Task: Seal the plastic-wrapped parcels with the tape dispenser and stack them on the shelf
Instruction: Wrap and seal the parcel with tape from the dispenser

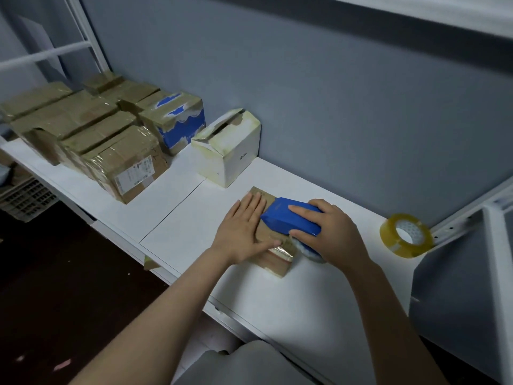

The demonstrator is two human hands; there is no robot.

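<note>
Parcel (pixel 279 259) under tape dispenser (pixel 288 218), box (pixel 230 151) nearby

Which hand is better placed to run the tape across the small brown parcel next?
The right hand: it grips the blue tape dispenser, which rests on the parcel. The left hand lies flat on the parcel, likely steadying it.

Dim, even indoor light; soft shadows; floor (pixel 55 287) nearly black; wide-angle bending at edges; slight softness.
</note>
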